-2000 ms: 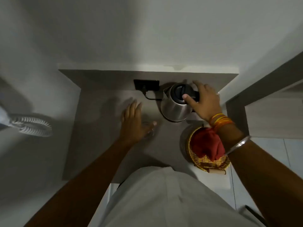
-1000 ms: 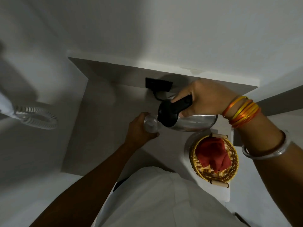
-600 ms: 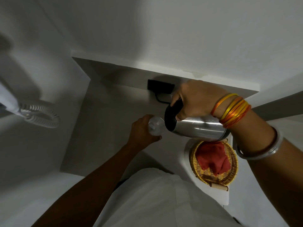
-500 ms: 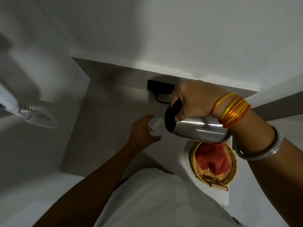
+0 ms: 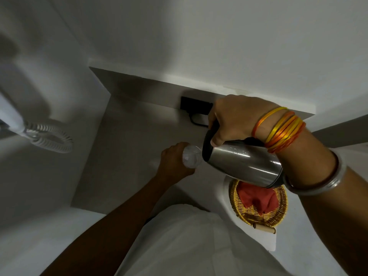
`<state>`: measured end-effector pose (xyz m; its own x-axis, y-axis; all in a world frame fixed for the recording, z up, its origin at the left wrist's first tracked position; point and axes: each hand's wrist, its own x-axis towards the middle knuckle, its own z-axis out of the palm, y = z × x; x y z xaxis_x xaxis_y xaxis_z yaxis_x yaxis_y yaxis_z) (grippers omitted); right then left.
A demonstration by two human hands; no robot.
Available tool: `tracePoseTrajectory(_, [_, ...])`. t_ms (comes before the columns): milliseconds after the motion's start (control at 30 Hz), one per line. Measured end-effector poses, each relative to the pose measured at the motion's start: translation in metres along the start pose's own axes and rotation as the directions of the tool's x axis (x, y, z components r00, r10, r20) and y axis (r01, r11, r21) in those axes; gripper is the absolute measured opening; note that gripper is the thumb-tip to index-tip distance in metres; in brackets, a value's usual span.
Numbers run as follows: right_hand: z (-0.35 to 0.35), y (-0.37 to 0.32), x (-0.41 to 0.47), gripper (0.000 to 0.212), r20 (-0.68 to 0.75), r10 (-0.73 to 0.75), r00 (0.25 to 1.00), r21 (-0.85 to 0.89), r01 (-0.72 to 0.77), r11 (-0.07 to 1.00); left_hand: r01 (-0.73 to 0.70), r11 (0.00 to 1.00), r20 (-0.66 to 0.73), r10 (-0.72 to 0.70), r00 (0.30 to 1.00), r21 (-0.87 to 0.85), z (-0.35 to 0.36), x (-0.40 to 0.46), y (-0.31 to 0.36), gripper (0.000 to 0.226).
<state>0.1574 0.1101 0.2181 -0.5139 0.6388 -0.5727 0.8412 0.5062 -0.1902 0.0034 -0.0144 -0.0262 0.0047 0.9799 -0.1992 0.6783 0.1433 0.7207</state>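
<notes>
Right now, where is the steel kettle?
In the head view, the kettle is right of centre, tilted in the right hand, its spout at the glass held by the left hand, the wicker basket below it.

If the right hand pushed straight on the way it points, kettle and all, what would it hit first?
Probably the glass in the left hand: the kettle mouth sits right beside its rim, though depth is unclear.

A stainless-steel electric kettle (image 5: 245, 164) with a black lid and handle is hanging in the air, tipping almost onto its side. The right hand (image 5: 235, 118) is gripping its handle. Its lidded end is pointing left, right at the mouth of a clear drinking glass (image 5: 191, 159), which is standing upright with the left hand (image 5: 175, 162) wrapping round it.
</notes>
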Motion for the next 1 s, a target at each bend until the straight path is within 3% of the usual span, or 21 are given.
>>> tracePoseTrajectory(400, [-0.014,-0.008,-0.004,0.035,0.145,0.084,0.986,-0.016,-0.083,0.996,0.007,0.999,0.036,-0.008,0.999,0.049,-0.001,0.000,0.000,0.090])
tracePoseTrajectory(1000, [-0.004,0.020,-0.002,0.027,0.065,0.074,0.995,0.145,-0.083,0.986,0.004,0.999,0.023,-0.005,1.000,0.039,0.003,0.000,-0.001,0.072])
